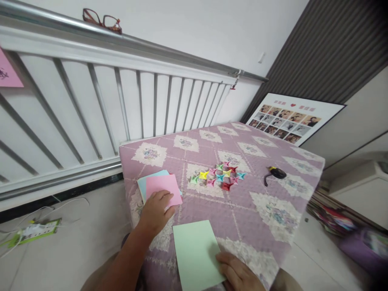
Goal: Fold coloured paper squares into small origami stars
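Note:
My left hand [157, 210] rests on a pink paper sheet [163, 185] that tops a small stack of coloured paper. Its fingers lie over the sheet and the thumb is apart. A pale blue sheet [144, 188] shows beneath the pink one. In front of me, a light green paper sheet [197, 252] is at the near edge of the table. My right hand [238, 271] grips the green sheet by its right edge, with the thumb out of sight. Several small folded paper pieces [220, 177] in mixed colours stand in rows beyond.
A floral lilac cloth [206, 210] covers the table. Black-handled snips [276, 173] lie to the right. A white radiator [151, 101] runs along the wall, with glasses [102, 20] on its pipe. A photo board [291, 119] leans at the far end. A power strip [34, 231] lies on the floor.

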Motion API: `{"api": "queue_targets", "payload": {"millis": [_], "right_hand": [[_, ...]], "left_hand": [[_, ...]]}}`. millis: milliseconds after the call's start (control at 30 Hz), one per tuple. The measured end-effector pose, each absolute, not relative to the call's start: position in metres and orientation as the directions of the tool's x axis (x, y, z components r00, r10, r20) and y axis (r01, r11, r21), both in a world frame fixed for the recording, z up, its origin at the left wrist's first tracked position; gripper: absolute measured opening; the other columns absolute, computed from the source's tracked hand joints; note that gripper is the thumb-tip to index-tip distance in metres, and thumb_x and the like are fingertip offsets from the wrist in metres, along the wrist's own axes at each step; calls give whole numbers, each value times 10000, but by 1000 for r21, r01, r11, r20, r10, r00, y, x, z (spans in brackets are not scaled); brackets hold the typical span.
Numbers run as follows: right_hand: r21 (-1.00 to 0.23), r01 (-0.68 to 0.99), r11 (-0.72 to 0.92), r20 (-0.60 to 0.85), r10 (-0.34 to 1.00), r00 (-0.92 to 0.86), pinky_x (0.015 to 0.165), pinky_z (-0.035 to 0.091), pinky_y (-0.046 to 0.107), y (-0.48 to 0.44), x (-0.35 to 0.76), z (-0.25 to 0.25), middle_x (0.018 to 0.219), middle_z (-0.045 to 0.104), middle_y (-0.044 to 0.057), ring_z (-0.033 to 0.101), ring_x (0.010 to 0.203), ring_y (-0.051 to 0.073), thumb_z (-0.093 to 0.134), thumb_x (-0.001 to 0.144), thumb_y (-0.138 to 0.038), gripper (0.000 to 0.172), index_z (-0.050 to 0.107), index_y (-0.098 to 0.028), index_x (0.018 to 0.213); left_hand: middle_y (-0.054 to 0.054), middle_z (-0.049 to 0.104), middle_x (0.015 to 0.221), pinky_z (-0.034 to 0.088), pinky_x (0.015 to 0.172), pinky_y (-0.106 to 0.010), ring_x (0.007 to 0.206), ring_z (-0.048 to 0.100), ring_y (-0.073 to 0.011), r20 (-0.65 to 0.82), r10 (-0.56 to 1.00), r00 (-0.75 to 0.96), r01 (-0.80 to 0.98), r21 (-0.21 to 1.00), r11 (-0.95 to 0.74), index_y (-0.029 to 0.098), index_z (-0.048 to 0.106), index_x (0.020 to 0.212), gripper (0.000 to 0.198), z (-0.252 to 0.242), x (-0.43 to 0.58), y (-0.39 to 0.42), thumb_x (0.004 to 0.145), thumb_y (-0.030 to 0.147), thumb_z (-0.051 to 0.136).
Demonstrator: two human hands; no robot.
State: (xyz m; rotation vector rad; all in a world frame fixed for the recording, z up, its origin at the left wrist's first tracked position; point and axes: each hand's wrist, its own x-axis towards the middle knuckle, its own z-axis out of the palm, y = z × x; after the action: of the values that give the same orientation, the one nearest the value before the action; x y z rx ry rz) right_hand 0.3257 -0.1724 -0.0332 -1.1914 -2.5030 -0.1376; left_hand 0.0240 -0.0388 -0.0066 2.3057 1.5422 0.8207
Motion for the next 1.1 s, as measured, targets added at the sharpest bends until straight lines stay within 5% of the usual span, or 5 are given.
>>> {"api": "queue_targets", "payload": {"millis": [267, 533, 733, 900, 1100], "right_hand": [[-215, 740, 638, 437, 740, -511, 827, 566, 311, -207, 327, -45, 1003, 699, 51, 666, 952, 198, 576, 792, -157, 176, 581, -242, 946], [-271, 668, 693, 490, 697, -524, 795, 566, 356, -214, 337, -49, 975, 693, 42, 667, 905, 205, 547, 779, -121, 168, 567, -246, 889], [-371, 613, 697, 461, 711, -531, 821, 544, 366, -225, 350, -42, 967, 688, 31, 650, 933, 209, 575, 805, -189, 85, 585, -260, 851], [-408, 648, 643, 438, 761, -479, 901, 487, 425, -221, 354, -45, 1115, 655, 72, 589, 1080, 261, 645, 744, -211, 396, 582, -250, 1132], [-434, 670, 603, 334, 798, -501, 899, 442, 479, -214, 341, -40, 1077, 658, 43, 531, 1150, 284, 581, 753, -121, 168, 651, -267, 797]], "left_hand": [[-87, 654, 1076, 480, 917, -341, 1033, 586, -192, 396, 892, 217, 588, 676, -444, 203, 632, 1066, 291, -18, 51, -148, 882, 165, 409], [-121, 617, 1185, 510, 918, -376, 1096, 580, -243, 422, 891, 168, 732, 552, -399, 213, 565, 1237, 506, -61, 77, -254, 747, 112, 492], [-68, 680, 980, 479, 866, -421, 938, 612, -229, 278, 950, 140, 783, 557, -278, 236, 684, 920, 282, -37, 98, -256, 786, 93, 481], [-35, 691, 903, 436, 837, -369, 877, 612, -188, 215, 965, 152, 740, 622, -255, 244, 676, 857, 203, -31, 97, -263, 877, 171, 487], [-31, 673, 964, 371, 856, -400, 940, 578, -216, 125, 991, 40, 809, 578, -105, 260, 682, 894, 167, -29, 96, -270, 817, 168, 566]]}}
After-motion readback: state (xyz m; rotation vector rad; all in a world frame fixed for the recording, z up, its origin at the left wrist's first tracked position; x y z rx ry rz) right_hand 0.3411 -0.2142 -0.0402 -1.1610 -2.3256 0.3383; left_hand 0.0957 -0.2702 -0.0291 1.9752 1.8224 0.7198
